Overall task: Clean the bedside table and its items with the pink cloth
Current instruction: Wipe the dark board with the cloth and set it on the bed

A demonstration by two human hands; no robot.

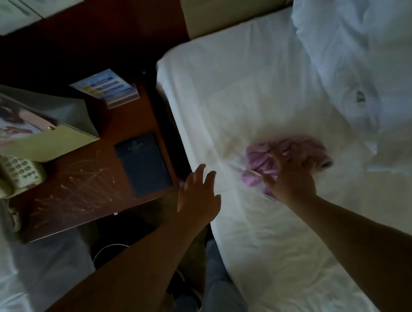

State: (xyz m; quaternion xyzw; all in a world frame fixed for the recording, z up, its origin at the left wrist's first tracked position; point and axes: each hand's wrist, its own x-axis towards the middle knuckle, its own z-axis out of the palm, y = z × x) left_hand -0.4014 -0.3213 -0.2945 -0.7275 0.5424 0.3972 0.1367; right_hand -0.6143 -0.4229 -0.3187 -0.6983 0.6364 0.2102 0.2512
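The pink cloth (265,159) lies crumpled on the white bed sheet, and my right hand (290,175) rests on top of it with fingers curled into the fabric. My left hand (198,196) hovers with fingers apart over the bed's left edge, just right of the bedside table (79,198). The dark wooden table top bears pale smear marks. On it lie a dark blue booklet (144,165), a beige telephone (9,173), a tilted printed folder stand (19,120) and a blue leaflet holder (107,90).
The white bed (276,238) fills the right half, with rumpled pillows and a duvet (375,55) at the top right. A second white bed (19,280) is at the lower left. My legs stand in the narrow gap between the beds, below the table.
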